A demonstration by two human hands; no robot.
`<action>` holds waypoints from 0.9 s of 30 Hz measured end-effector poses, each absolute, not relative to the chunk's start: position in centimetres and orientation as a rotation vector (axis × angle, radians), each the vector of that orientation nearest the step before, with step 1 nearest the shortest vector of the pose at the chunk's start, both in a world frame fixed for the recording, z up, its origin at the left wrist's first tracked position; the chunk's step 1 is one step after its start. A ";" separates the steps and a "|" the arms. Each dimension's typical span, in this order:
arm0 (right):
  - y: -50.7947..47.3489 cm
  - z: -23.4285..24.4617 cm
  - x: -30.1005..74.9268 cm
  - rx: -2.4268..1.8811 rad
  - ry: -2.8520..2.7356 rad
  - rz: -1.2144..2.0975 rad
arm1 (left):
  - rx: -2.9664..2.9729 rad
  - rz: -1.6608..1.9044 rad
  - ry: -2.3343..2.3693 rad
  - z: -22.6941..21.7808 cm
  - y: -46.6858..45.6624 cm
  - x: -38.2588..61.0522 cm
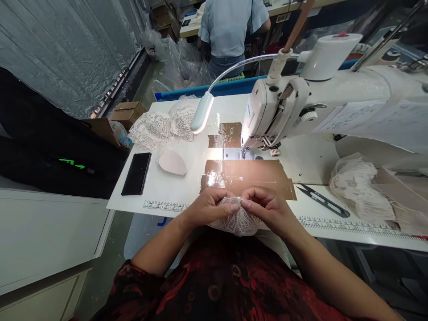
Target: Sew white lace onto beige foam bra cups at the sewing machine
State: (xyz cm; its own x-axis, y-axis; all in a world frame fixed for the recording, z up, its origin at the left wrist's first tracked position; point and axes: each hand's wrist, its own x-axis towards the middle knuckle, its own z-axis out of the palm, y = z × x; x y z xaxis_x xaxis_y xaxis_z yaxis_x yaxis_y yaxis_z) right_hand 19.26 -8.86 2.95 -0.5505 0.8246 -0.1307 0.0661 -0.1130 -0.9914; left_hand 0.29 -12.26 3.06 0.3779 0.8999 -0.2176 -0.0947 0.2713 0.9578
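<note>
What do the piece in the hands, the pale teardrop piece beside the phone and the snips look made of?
Held piece: lace-like fabric, matte, from its open, netted pattern; fibre unclear.
Pale teardrop piece: perhaps foam or padded fabric, smooth and matte, as no weave shows.
Snips: probably metal, dark finish, judging by their slim points; partly plastic possible.

Lace piece (239,225) (partly) behind thumbs (228,209)

Two hands (207,208) (271,208), perhaps four lace pieces (239,223) (153,127) (183,117) (359,187)
</note>
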 end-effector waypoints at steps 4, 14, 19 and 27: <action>-8.3 2.3 19.1 -0.980 -1.526 1.774 | 0.817 0.910 0.950 2.0 -12.0 1.7; -5.5 2.2 23.3 -1.183 -1.586 1.375 | 1.587 1.287 1.626 5.5 -8.7 -2.8; -2.5 3.6 23.0 -1.259 -2.075 1.059 | 2.221 0.888 1.613 2.3 -3.1 1.2; -1.0 1.1 20.8 -1.236 -2.587 0.511 | 2.311 0.683 1.482 -0.3 -3.6 5.1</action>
